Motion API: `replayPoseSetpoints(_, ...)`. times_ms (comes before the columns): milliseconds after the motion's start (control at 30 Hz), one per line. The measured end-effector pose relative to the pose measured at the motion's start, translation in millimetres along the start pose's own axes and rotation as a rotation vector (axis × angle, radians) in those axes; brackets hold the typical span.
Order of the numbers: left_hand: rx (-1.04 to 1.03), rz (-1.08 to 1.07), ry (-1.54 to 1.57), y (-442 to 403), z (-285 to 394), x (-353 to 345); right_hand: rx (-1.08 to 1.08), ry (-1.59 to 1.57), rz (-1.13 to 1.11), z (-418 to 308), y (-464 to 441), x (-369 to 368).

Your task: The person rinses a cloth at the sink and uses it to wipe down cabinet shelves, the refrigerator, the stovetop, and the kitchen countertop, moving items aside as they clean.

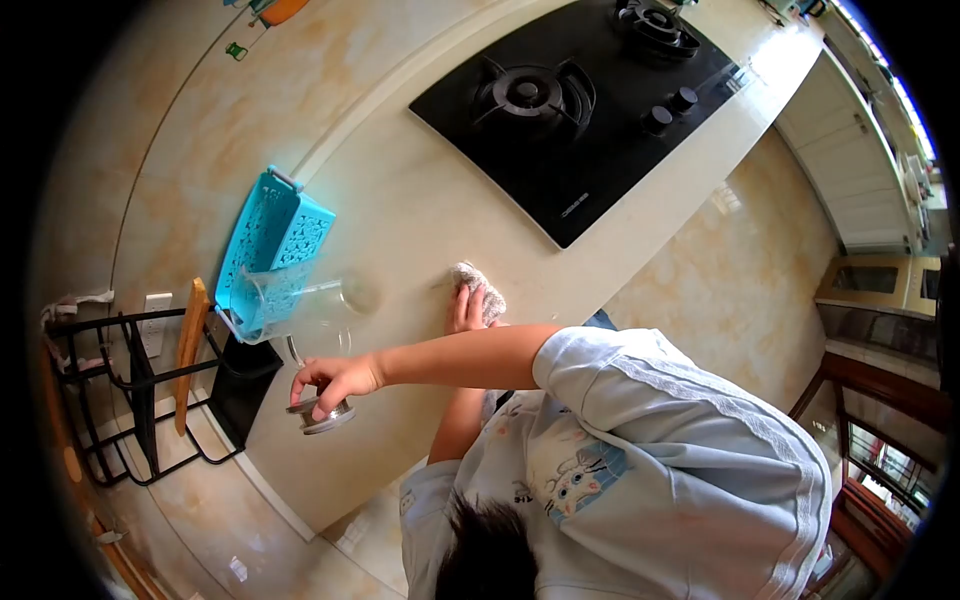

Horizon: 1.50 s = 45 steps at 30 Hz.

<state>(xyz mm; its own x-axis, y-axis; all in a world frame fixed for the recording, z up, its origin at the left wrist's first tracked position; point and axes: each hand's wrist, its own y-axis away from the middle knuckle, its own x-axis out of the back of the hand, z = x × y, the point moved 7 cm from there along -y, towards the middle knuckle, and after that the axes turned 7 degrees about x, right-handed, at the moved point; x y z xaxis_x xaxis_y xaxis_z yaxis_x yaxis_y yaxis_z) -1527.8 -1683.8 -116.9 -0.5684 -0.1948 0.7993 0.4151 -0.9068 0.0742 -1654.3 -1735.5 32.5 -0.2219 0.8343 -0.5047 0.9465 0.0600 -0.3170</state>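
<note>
My right arm crosses over my left arm. At its end, my right hand (335, 383) is closed on a round metal lid (328, 418) with a shiny rim, above the counter's left part. Just beyond those fingers is a clear glass jug (315, 312); I cannot tell whether the lid is joined to it. My left hand (466, 308) rests on the counter with its fingers on a crumpled whitish cloth (483, 290). Part of the left forearm is hidden beneath the right one.
A turquoise perforated basket (262, 235) stands behind the jug against the wall. Left of it is a black wire rack (140, 385) holding a wooden board (190, 350). The black gas hob (560, 165) is set into the pale counter (400, 215) ahead. White cabinets (845, 150) line the right side.
</note>
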Motion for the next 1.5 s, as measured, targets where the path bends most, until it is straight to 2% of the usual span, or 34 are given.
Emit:
replayPoseSetpoints(67, -0.075, 0.068, -0.023, 1.7, 4.4, 3.1, 0.032, 0.073, 0.015, -4.5, 2.2, -3.5)
replayPoseSetpoints(133, -0.046, 0.054, -0.016, 2.1, 0.0, -0.9, 0.061, 0.147, 0.026, -3.1, 6.0, -1.9)
replayPoseSetpoints(200, -0.019, 0.040, -0.005, 0.9, -5.4, -6.2, 0.266, 0.527, 0.037, -10.4, 12.0, 6.5)
replayPoseSetpoints(233, -0.032, 0.052, -0.016, 1.5, -6.2, -6.8, 0.262, 0.520, 0.032, -13.7, 12.3, 7.6)
replayPoseSetpoints(300, -0.042, 0.069, -0.028, 1.8, -7.1, -8.8, 0.063, 0.206, 0.087, -16.3, 10.2, 14.3)
replayPoseSetpoints(367, -0.054, 0.097, -0.004, 1.0, -5.4, -6.6, 0.026, 0.232, 0.081, -16.8, 10.9, 14.2)
replayPoseSetpoints(433, -0.068, 0.081, -0.030, -1.4, -2.2, -1.1, 0.197, 0.681, 0.057, -19.5, 14.9, 11.9)
replayPoseSetpoints(500, -0.079, 0.060, -0.055, -1.7, 3.3, 2.8, 0.243, 0.746, 0.137, -26.4, 39.5, 5.8)
replayPoseSetpoints(567, -0.099, 0.164, -0.061, -2.0, 12.7, 9.3, 0.283, 0.808, 0.216, -31.3, 56.1, 6.4)
replayPoseSetpoints(633, -0.080, 0.178, -0.047, 0.6, 19.2, 13.6, 0.104, 0.890, 0.190, -16.6, 61.0, 10.4)
replayPoseSetpoints(667, -0.066, 0.199, -0.039, -0.6, 20.8, 17.0, 0.055, 1.048, 0.244, -12.2, 63.6, 12.5)
replayPoseSetpoints(700, -0.069, 0.203, -0.040, -0.7, 22.0, 18.0, 0.058, 1.052, 0.241, -4.2, 63.9, 9.5)
replayPoseSetpoints(767, -0.079, 0.230, -0.044, -0.9, 24.2, 19.6, -0.126, 1.266, 0.460, 12.7, 72.5, 24.7)
replayPoseSetpoints(800, -0.080, 0.228, -0.043, -0.6, 23.6, 18.8, -0.173, 1.268, 0.492, 22.5, 74.8, 28.4)
replayPoseSetpoints(867, -0.122, 0.313, -0.032, -0.8, 24.3, 21.7, -0.210, 1.316, 0.439, 38.4, 73.7, 34.7)
replayPoseSetpoints(933, -0.125, 0.294, -0.040, 0.8, 23.3, 19.7, -0.241, 1.373, 0.383, 54.1, 72.6, 42.2)
replayPoseSetpoints(1000, -0.140, 0.283, -0.055, 0.8, 25.0, 22.5, -0.299, 1.597, 0.325, 73.9, 70.4, 48.1)
replayPoseSetpoints(1100, -0.123, 0.249, -0.060, 1.4, 26.4, 20.8, -0.330, 1.603, 0.230, 84.0, 71.3, 55.1)
replayPoseSetpoints(1233, -0.083, 0.260, -0.119, -6.6, 30.8, 16.9, -0.325, 1.693, 0.217, 62.1, 74.0, 44.8)
replayPoseSetpoints(1300, -0.057, 0.234, -0.135, -22.6, 30.2, 16.6, -0.263, 1.616, 0.407, 34.5, 82.2, 40.7)
replayPoseSetpoints(1333, -0.008, 0.292, -0.145, -37.7, 25.1, 19.1, -0.261, 1.609, 0.424, 20.2, 89.8, 39.3)
replayPoseSetpoints(1400, 0.056, 0.383, -0.134, -80.7, 10.8, 20.4, -0.393, 1.472, 0.354, -20.7, 118.0, 52.3)
replayPoseSetpoints(1433, 0.072, 0.408, -0.118, -106.5, 1.5, 25.3, -0.327, 1.447, 0.352, -39.6, 137.9, 63.7)
replayPoseSetpoints(1467, 0.120, 0.372, -0.118, -134.2, -3.5, 32.6, -0.237, 1.275, 0.510, -76.1, 170.3, 73.1)
replayPoseSetpoints(1500, 0.164, 0.335, -0.121, -163.8, -8.4, 41.2, 0.045, 1.251, 0.757, -101.0, 217.1, 78.0)
